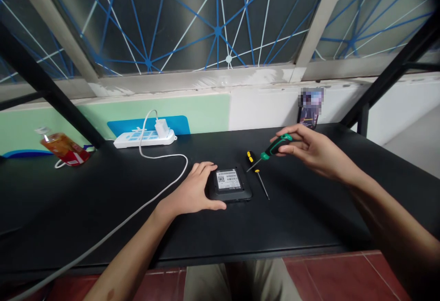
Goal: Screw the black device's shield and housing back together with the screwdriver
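Note:
A flat black device (233, 194) with a white printed label lies on the dark table. My left hand (195, 190) curves around its left side, with the thumb at the near edge and the fingers at the far corner. My right hand (305, 147) grips a green and black screwdriver (278, 145), tilted so that its tip points down and left, close to the device's right edge. Whether the tip touches the device I cannot tell. Behind that tip, a yellow and black screwdriver (262, 183) lies on the table.
A white power strip (146, 139) with a plugged-in charger (162, 128) stands at the back left. Its white cable (151, 199) runs across the table's left side. A tilted drink bottle (65, 147) is far left; a phone (307, 117) leans against the back wall.

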Demonstrator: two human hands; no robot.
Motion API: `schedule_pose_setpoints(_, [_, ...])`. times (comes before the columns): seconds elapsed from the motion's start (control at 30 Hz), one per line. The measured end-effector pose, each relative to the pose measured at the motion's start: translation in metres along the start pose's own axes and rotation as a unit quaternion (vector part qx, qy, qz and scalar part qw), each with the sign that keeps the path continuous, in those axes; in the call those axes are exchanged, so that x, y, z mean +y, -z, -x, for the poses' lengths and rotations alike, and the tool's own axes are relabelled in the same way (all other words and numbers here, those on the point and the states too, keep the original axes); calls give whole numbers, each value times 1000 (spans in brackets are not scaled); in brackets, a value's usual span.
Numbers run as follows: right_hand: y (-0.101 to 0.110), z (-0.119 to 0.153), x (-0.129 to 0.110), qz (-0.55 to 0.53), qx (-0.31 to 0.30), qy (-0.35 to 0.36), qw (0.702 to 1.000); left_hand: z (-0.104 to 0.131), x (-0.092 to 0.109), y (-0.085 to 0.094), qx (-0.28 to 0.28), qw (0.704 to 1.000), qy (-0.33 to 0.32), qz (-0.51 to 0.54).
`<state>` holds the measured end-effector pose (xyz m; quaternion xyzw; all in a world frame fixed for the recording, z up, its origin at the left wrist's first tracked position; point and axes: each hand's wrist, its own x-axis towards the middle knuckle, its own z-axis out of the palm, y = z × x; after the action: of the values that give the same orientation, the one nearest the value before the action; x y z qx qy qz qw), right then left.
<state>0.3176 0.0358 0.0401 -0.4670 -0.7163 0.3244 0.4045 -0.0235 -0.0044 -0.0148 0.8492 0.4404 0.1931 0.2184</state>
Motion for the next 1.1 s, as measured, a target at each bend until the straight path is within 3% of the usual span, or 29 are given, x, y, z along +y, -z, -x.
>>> schedule_pose_setpoints(0.07, [1,10,18,-44,-10,-16,999,0,-1,0,7,1000,-7,-7])
schedule_pose_setpoints(0.2, [0,33,46,-113,38,-54,991,1,-2,0,15,1000,-12,-13])
schedule_pose_setpoints(0.53, [6,39,65,-121,166,-117,972,1,-4,-1,13,1000,-15,-17])
schedule_pose_setpoints(0.7, [-6,43,76,36,156,-72,984,1,-4,0,12,1000,-14,-20])
schedule_pose_setpoints(0.87, [-19,47,73,290,130,-1,948,1,-4,-1,13,999,-21,-22])
schedule_pose_setpoints(1.0, [-23,49,72,341,80,9,937,1,-3,-1,11,1000,-16,-23])
schedule_pose_setpoints(1.1, [-26,48,63,373,92,29,923,1,-3,-1,7,999,-13,-30])
